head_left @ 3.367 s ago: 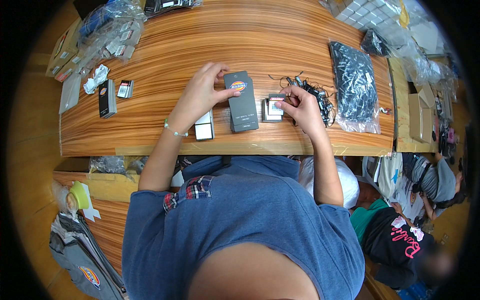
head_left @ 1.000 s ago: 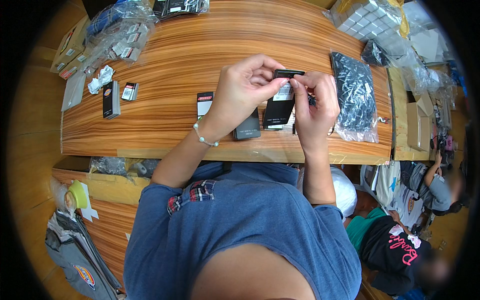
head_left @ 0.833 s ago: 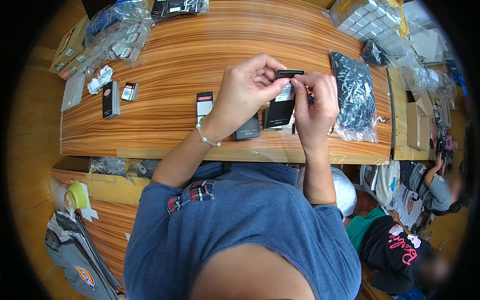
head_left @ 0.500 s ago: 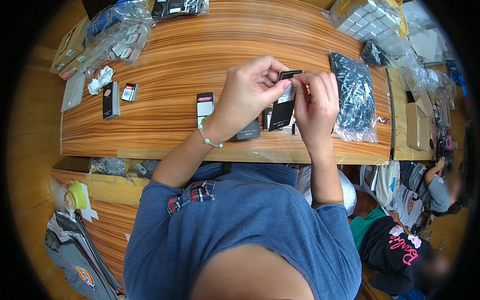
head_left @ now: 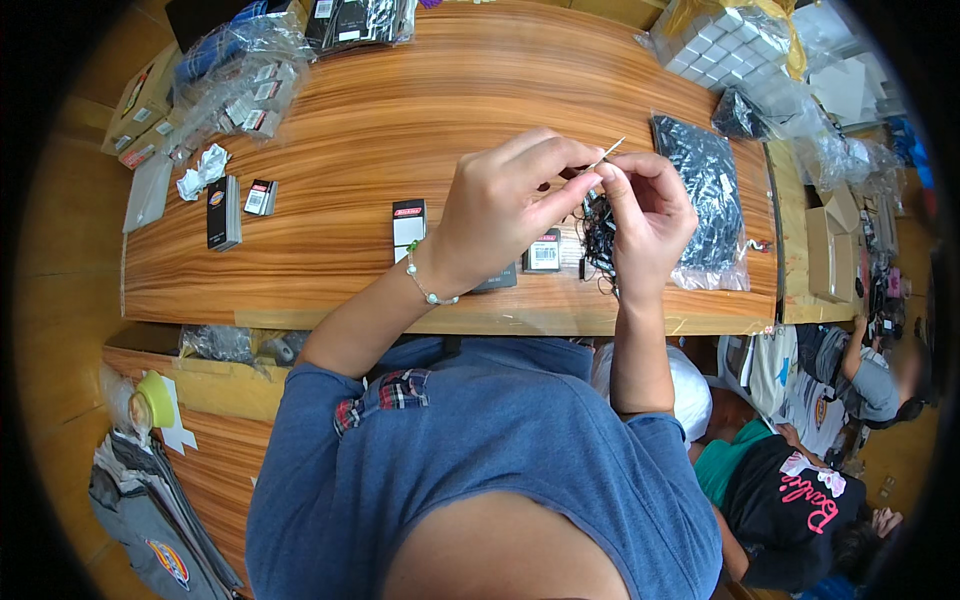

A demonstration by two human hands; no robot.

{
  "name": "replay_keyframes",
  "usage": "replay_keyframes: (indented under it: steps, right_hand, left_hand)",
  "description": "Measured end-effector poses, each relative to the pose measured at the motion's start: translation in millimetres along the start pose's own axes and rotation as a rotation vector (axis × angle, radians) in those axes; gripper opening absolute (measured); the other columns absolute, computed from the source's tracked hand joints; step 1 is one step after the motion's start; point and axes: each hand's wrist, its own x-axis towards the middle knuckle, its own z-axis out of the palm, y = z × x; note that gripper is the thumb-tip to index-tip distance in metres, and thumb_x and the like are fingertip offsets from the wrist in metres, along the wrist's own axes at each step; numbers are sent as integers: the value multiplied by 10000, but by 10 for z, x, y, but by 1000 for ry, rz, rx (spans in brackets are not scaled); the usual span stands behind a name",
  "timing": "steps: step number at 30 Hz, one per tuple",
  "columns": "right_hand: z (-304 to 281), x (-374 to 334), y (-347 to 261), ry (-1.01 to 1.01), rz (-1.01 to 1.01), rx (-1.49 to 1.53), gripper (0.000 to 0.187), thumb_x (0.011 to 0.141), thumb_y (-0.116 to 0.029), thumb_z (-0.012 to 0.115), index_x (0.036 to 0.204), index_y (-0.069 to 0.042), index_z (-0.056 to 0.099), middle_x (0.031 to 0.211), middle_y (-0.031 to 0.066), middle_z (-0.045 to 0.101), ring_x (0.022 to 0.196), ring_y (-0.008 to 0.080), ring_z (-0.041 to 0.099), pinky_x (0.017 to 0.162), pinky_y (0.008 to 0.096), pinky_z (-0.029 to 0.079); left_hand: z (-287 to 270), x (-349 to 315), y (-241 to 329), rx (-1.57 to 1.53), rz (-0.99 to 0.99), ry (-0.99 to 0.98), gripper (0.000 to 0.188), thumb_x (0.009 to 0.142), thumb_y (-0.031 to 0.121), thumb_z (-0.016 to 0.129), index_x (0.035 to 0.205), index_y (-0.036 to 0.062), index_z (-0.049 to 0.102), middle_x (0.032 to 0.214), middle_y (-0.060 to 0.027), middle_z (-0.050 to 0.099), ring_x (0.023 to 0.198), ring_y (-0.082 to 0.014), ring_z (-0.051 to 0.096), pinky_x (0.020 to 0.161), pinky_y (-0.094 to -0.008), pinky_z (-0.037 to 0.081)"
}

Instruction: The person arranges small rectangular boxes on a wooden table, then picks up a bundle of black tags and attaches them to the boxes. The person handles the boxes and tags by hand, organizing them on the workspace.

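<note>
Above the table's near half, my left hand (head_left: 510, 195) and my right hand (head_left: 650, 205) meet fingertip to fingertip. Both pinch a hang tag (head_left: 613, 149), turned so that only a thin pale edge shows. Behind my right fingers lies a tangle of black tag strings (head_left: 598, 240). Between my wrists sits a small stack of tags with a barcode label (head_left: 543, 252). A black stack of tags (head_left: 497, 279) is partly hidden beneath my left wrist. Left of that wrist lies a black and white tag stack with a red band (head_left: 408, 222).
On the right lies a bagged dark garment (head_left: 698, 195), with a box of small white cartons (head_left: 715, 45) beyond. Two tag stacks (head_left: 223, 213) (head_left: 260, 197) and crumpled paper (head_left: 203, 172) lie left. Plastic bags (head_left: 245, 90) fill the far left. Co-workers (head_left: 790, 500) sit at right.
The hang tag, seen broadside before, is now turned nearly edge-on between my fingers. My right hand has shifted slightly right, and the strings and small barcode stack show more.
</note>
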Motion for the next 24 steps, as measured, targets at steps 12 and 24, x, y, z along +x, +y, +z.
replay_keyframes:
  steps: [12,24]
  right_hand:
    - [-1,53,-83,-47,-290,-407,49,727,14,649,766,11,619,700,70,595,608,133,526,540,236,424]
    - [-15,0,55,-110,281,361,60,831,-61,608,849,-3,605,745,29,597,662,71,536,610,196,428]
  left_hand:
    - [-6,31,-60,148,130,72,136,739,94,667,865,55,633,727,-47,610,580,-158,599,484,-256,474]
    - [-54,22,-34,202,163,3,206,693,-7,681,891,46,663,771,-79,644,660,-189,630,559,-255,504]
